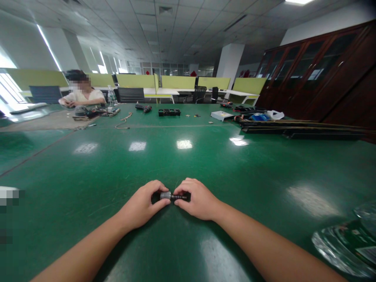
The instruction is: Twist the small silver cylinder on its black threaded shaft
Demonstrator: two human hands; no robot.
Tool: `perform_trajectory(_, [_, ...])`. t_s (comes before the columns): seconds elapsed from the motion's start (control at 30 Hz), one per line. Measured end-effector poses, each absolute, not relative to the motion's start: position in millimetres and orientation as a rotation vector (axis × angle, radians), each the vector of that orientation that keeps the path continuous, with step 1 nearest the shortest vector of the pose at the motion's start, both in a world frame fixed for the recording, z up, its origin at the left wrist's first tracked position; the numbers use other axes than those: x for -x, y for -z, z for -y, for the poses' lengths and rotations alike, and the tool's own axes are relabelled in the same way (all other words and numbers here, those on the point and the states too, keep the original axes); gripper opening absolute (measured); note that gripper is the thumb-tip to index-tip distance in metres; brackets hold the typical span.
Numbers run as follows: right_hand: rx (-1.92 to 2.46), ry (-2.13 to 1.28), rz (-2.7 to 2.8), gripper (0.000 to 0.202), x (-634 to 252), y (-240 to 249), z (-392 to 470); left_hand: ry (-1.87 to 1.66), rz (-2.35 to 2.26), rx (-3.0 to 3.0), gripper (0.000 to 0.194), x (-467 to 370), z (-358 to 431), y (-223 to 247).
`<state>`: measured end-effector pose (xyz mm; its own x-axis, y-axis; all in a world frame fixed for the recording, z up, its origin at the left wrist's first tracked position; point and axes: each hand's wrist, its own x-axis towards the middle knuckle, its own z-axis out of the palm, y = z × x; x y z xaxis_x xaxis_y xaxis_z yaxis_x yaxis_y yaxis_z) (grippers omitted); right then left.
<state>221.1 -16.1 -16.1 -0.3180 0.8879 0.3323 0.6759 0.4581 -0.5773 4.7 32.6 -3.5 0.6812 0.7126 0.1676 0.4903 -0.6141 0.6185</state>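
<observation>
A small cylindrical metal part (166, 195) lies crosswise at the near middle of the green table, with a grey body on its left and a thin, dark ribbed shaft on its right. My left hand (148, 200) pinches the grey end between thumb and fingers. Around the ribbed shaft, the thumb and fingers of my right hand (198, 199) are closed. Both hands rest low over the tabletop, their fingertips nearly meeting. What exact kind of part it is cannot be made out.
A clear plastic bottle (346, 243) stands at the near right. Farther back are a power drill (143, 108), a black tray-like part (169, 112), a cord (123, 120), a white box (221, 116) and long dark strips (293, 128). Another person (84, 94) sits at the far left.
</observation>
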Motion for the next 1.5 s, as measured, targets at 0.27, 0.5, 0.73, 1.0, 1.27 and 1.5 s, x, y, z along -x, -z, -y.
perform_trajectory(0.27, [1.304,-0.439,2.084,0.013,-221.5,17.0,15.1,-0.540,-0.935,-2.356,0.016,-3.4,-30.9,2.4])
perform_trajectory(0.5, [1.333,-0.433,2.074,0.013,-221.4,15.4,15.2,-0.556,-0.935,-2.370,0.016,-5.0,-31.6,2.7])
perform_trajectory(0.73, [1.347,-0.414,2.079,0.010,-220.9,13.9,15.7,-0.543,-0.928,-2.376,0.017,-4.9,-29.7,-0.8])
perform_trajectory(1.0, [1.379,-0.390,2.058,0.008,-221.8,14.0,15.9,-0.531,-0.938,-2.380,0.015,-5.5,-29.9,-0.2])
perform_trajectory(1.27, [1.402,-0.383,2.055,0.009,-222.7,15.0,15.1,-0.513,-0.945,-2.377,0.016,-6.6,-28.6,-2.2])
perform_trajectory(1.5, [1.437,-0.373,2.039,0.007,-225.0,15.3,14.2,-0.549,-0.976,-2.383,0.017,-6.7,-28.1,-1.8])
